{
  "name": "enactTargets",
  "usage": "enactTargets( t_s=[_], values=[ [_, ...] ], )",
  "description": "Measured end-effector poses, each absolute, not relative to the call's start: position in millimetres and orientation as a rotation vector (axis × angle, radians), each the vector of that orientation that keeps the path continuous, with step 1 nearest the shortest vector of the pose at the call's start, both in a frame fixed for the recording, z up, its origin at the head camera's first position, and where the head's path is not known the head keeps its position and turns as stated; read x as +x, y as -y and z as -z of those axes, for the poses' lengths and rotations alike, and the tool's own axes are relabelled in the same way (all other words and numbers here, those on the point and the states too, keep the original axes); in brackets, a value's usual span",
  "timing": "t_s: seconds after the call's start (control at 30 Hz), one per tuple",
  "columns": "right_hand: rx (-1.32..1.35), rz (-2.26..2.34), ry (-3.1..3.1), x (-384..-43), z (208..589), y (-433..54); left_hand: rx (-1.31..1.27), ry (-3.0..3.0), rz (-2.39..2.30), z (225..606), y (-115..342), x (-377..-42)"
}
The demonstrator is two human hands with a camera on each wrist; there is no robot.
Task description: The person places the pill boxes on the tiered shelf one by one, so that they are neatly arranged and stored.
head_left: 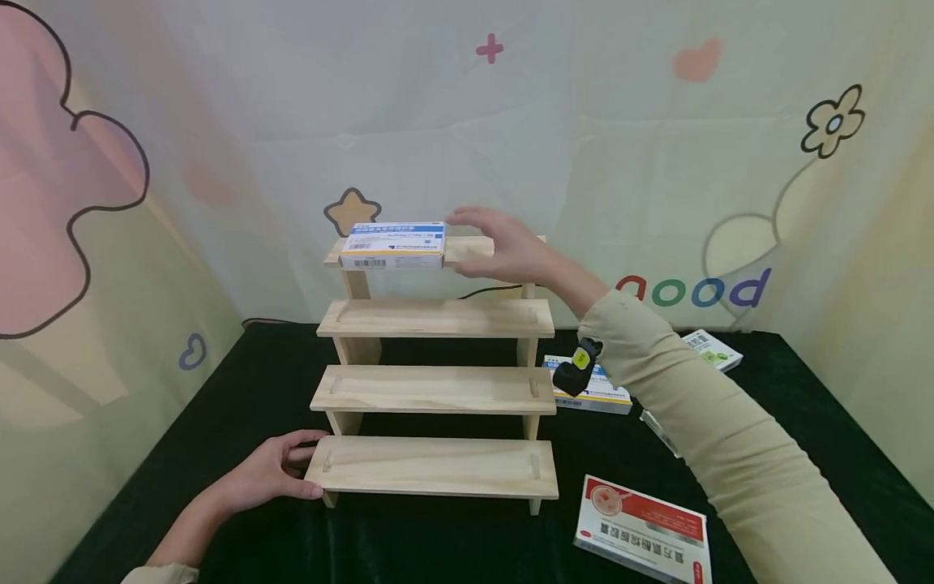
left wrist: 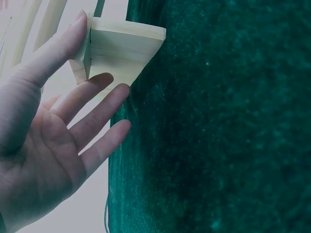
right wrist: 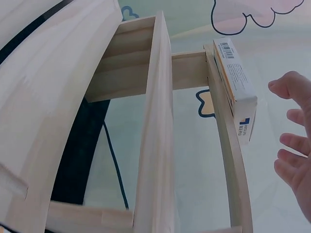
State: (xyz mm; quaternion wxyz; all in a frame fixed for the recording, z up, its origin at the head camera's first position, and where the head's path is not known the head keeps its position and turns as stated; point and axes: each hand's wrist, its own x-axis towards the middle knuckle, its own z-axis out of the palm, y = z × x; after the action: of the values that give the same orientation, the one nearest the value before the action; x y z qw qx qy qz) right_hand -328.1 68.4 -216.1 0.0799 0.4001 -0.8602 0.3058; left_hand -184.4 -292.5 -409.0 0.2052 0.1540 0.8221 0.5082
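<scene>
On the far, highest tier of the wooden rack (head_left: 436, 469): a blue-and-white box (head_left: 392, 246), lying flat at the left end.
Right hand (head_left: 507, 243): just right of that box, thumb and fingers spread apart, holding nothing; the right wrist view shows a gap to the box.
Left hand (head_left: 266, 474): at the left end of the nearest tier, fingers loosely extended and apart, thumb by the board's edge; cannot tell whether it bears any weight.
Rack tiers: four bare-wood boards, stepping up from near to far.
Right of the rack: a second blue-and-white box (head_left: 601, 396), partly behind the black wrist device (head_left: 575, 376).
Near right: a red-and-white box (head_left: 642, 531), lying face up.
Far right: a green-and-white box (head_left: 711, 350), partly covered by the beige sleeve (head_left: 730, 438).
Beneath the sleeve: another box (head_left: 660, 432), mostly hidden.
Bench (head_left: 241, 397): covered in dark green cloth.
Backdrop (head_left: 438, 122): pale curtain printed with hearts, star and flower.
</scene>
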Motion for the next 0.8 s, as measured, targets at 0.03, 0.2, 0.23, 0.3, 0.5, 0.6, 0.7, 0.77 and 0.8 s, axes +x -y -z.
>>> enactTargets(
  t_s=[0.03, 0.2, 0.23, 0.3, 0.5, 0.6, 0.7, 0.77, 0.8],
  values=[
    [1.207, -0.905, 2.565, -327, 216, -72, 0.432, -2.292, -1.416, 409, 293, -184],
    [1.246, -0.903, 2.524, -321, 218, -89, 0.439, -2.293, -1.418, 410, 293, -185],
    [1.245, -0.895, 2.523, -320, 218, -93, 0.438, -2.293, -1.417, 410, 293, -185],
    [1.251, -0.886, 2.520, -318, 219, -100, 0.433, -2.298, -1.413, 410, 293, -185],
    [1.235, -0.846, 2.524, -311, 223, -122, 0.418, -2.299, -1.409, 409, 293, -185],
    [1.209, -0.837, 2.532, -309, 225, -132, 0.423, -2.290, -1.419, 409, 293, -185],
    [1.186, -0.826, 2.543, -304, 227, -142, 0.427, -2.275, -1.430, 409, 292, -184],
    [1.173, -0.820, 2.553, -302, 228, -148, 0.425, -2.267, -1.436, 409, 291, -184],
    [1.169, -0.817, 2.557, -301, 229, -151, 0.422, -2.265, -1.436, 409, 291, -184]
  ],
)
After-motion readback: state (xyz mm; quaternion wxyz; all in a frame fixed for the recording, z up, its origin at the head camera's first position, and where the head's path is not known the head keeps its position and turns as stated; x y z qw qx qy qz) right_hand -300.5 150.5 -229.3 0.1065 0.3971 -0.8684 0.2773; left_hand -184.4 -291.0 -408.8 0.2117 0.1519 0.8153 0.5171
